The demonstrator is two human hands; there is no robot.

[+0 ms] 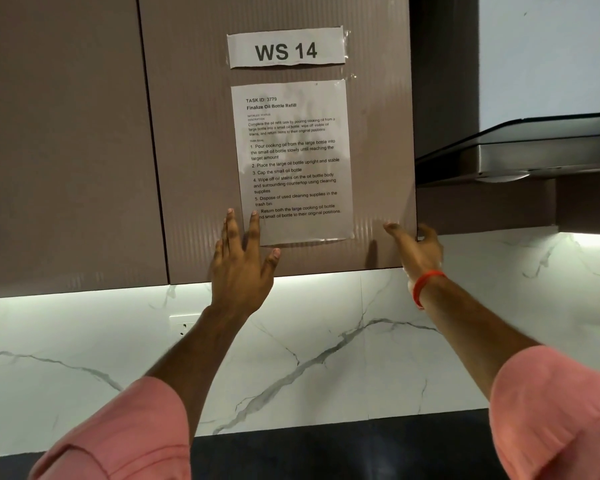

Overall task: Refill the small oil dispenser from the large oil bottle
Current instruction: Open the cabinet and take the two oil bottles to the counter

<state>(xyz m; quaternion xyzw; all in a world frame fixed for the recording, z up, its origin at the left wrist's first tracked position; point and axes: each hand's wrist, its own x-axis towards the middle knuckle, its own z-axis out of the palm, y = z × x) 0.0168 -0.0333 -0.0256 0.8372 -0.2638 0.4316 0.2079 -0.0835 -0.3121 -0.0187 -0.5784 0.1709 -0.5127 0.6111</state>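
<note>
Hands work a cabinet door at frame centre: left hand presses flat, fingers straight, while right hand hooks fingers round its right edge, probably to swing it open. Neither bottle shows.

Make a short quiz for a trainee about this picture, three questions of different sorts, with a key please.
1. True or false: the left hand lies flat on the cabinet door, fingers straight.
2. Multiple choice: what does the right hand hold? A) the door's right edge B) an oil bottle C) the sheet
3. Fill the gap: the label above the sheet reads "WS ___".

Key: 1 true; 2 A; 3 14
</note>
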